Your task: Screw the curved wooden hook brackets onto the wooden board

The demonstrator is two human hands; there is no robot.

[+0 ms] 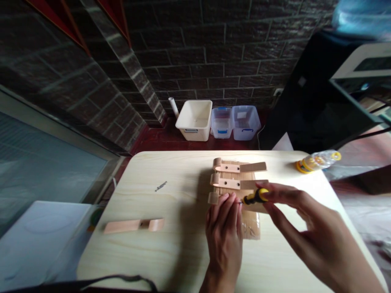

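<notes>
My right hand (293, 207) pinches a small yellow-and-black screwdriver (255, 197) between thumb and fingers. The screwdriver's tip points left, close to my left fingertips. My left hand (224, 228) presses its fingers together on the nearest curled wooden hook (213, 198), holding it on a wooden board (251, 224); most of that hook is hidden under the fingers. Two more such hooks, a middle one (232, 184) and a far one (231, 167), lie across the board, each showing two dark holes or screw heads. Another wooden hook (125, 226) lies apart on the left of the table.
A few small screws (161, 186) lie on the pale table (171, 171). At the right edge a clear bottle with yellow ends (317, 161) lies on its side. Beyond the table, a cream bin (195, 132) and two clear boxes (222, 126) stand on the floor by the wall.
</notes>
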